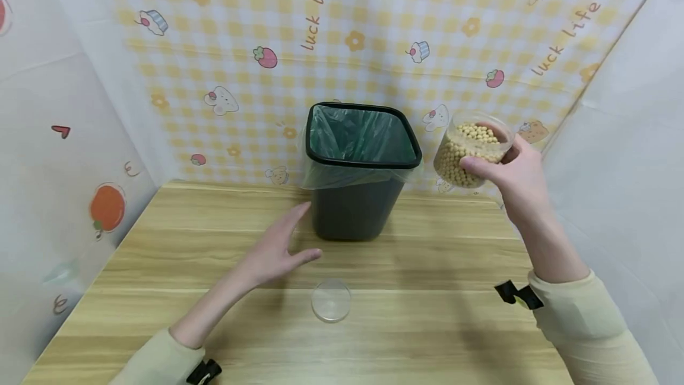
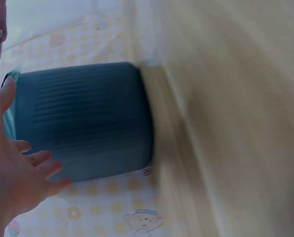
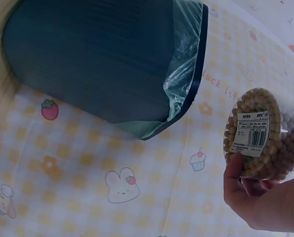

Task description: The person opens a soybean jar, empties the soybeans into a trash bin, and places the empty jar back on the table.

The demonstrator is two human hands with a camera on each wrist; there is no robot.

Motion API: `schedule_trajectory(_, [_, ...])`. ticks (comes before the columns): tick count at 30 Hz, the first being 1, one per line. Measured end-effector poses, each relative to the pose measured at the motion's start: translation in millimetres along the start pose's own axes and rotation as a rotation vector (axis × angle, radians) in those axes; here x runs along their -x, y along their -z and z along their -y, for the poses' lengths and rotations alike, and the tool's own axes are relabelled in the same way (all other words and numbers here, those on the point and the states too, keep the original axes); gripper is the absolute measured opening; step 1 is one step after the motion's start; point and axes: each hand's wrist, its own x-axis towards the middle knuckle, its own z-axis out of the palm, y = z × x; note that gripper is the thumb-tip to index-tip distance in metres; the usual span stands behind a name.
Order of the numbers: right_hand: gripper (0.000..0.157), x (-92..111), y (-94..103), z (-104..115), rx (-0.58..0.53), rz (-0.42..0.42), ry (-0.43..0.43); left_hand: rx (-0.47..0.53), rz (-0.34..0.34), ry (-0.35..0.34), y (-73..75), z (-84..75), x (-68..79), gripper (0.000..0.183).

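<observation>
A clear plastic jar of small round pale-yellow beans, lidless and tilted toward the left, is gripped by my right hand in the air. Its base carries a barcode label, seen in the right wrist view. To the jar's left stands a dark trash bin with a black rim, lined with a green translucent bag. My left hand hovers before the bin's lower left side, thumb and fingers spread, holding nothing. A round clear lid lies flat on the table in front of the bin.
The wooden table reaches back to a yellow checked cloth hanging behind the bin. White sheets close off the left and right sides.
</observation>
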Motion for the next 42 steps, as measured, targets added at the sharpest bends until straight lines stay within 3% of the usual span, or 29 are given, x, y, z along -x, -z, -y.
schedule_trajectory(7, [0.058,-32.2,-6.4,7.8,0.007,-0.015,-0.01,0.035,-0.057,0.036,22.8,-2.0,-12.0,0.092])
schedule_trajectory(12, [0.06,-54.6,-11.7,7.7,0.099,-0.012,-0.031,0.127,-0.16,0.056,41.1,-5.7,-24.0,0.08])
schedule_trajectory(17, [0.062,-75.7,-19.0,7.4,0.206,-0.007,-0.047,0.267,-0.253,0.043,58.7,-7.6,-44.6,0.065])
schedule_trajectory(23, [0.066,-96.9,-30.5,6.8,0.206,0.02,-0.057,0.348,-0.3,0.103,73.1,-12.7,-70.4,0.06])
schedule_trajectory(33, [0.075,-126.8,-51.0,1.6,0.389,0.058,-0.077,0.428,-0.259,0.274,83.5,-23.2,-106.5,0.063])
schedule_trajectory(42, [0.089,-144.1,-67.9,-6.6,0.638,0.104,-0.02,0.413,-0.202,0.359,82.7,-25.7,-124.7,0.053])
